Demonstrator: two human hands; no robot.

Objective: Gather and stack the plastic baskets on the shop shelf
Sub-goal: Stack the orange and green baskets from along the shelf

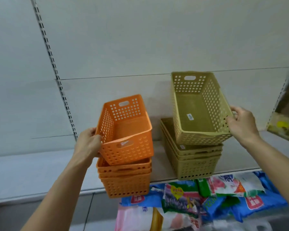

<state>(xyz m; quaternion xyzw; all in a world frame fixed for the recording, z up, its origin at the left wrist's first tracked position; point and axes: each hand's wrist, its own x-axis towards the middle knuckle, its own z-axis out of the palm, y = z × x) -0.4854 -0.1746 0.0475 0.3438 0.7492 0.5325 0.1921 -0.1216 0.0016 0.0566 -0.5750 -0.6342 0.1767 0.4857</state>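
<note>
Your left hand grips the left rim of an orange basket, fingers curled over the edge and thumb on the outside wall. This basket is tilted, its near end resting in the orange stack of nested baskets that stands at the front edge of the white shelf. Your right hand pinches the right wall of a tan basket near its front corner, fingers closed on the perforated side. The tan basket is raised and tipped toward you, its near lower edge just above or touching the tan stack; contact cannot be judged. A small white label lies on the held tan basket's floor. Relative to the orange stack, the tan stack stands to the right and slightly farther back, apart from it. Below the shelf edge, right of the orange stack, lie coloured packets in a loose heap.
</note>
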